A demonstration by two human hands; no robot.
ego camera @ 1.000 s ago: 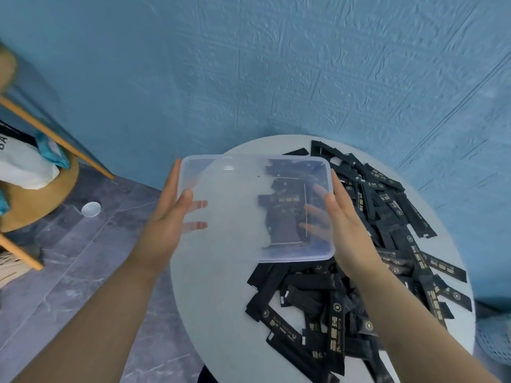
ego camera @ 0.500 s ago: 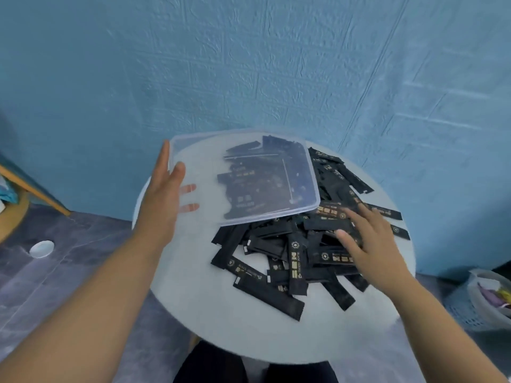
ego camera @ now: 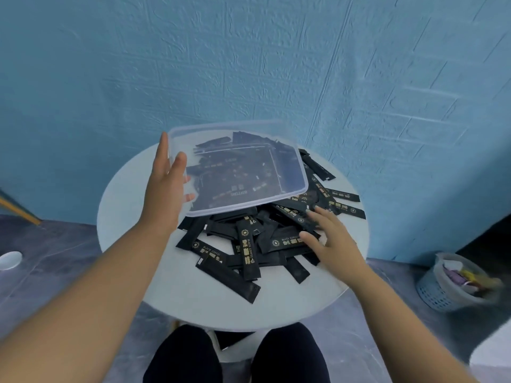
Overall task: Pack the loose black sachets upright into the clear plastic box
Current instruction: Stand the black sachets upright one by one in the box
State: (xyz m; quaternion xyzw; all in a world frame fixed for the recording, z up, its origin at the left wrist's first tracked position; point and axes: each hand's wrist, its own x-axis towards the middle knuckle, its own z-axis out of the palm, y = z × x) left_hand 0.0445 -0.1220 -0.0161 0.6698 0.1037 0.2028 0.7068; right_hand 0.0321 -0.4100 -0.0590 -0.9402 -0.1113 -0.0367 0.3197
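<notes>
The box (ego camera: pixel 287 161) is pinched at its edge by the left hand (ego camera: pixel 166 192); the right hand (ego camera: pixel 331 241) is spread on the sachets (ego camera: pixel 249 252).

A second ago both hands held the clear plastic box (ego camera: pixel 303 172) by its two short sides; since then the right hand (ego camera: pixel 334 244) has let go and come down onto the heap of black sachets (ego camera: pixel 249 252), its fingers (ego camera: pixel 318 217) spread flat on them. The left hand (ego camera: pixel 166 186) now carries the box alone, pinching its left rim, and the box has moved away from the person to the far end of the heap.
</notes>
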